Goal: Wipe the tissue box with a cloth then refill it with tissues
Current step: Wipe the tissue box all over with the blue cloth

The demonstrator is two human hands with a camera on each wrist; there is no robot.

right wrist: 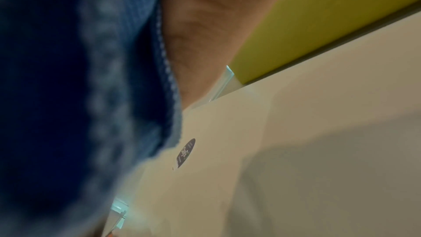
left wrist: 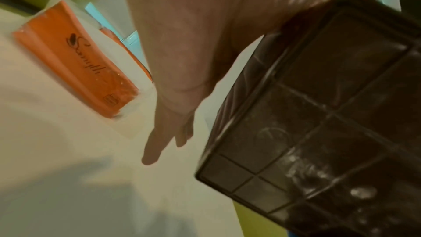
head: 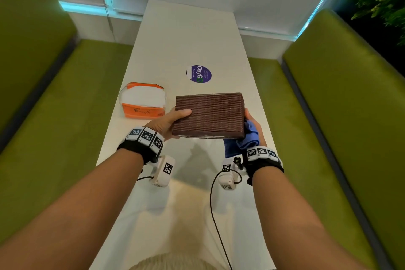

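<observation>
A brown woven-pattern tissue box (head: 209,114) is held above the white table (head: 192,46), tilted with a broad side up. My left hand (head: 169,121) grips its left end, thumb on top; its underside (left wrist: 330,114) shows a dusty ribbed grid. My right hand (head: 254,124) holds a blue cloth (head: 243,138) against the box's right end. In the right wrist view the cloth (right wrist: 68,96) fills the left half. An orange pack of white tissues (head: 143,99) lies on the table to the left of the box, also seen in the left wrist view (left wrist: 75,57).
A round purple sticker (head: 199,74) sits on the table beyond the box. Green padded benches (head: 328,105) flank the table on both sides. A white wall with blue-lit strips stands behind, and cables hang from the wrist cameras near the table's front.
</observation>
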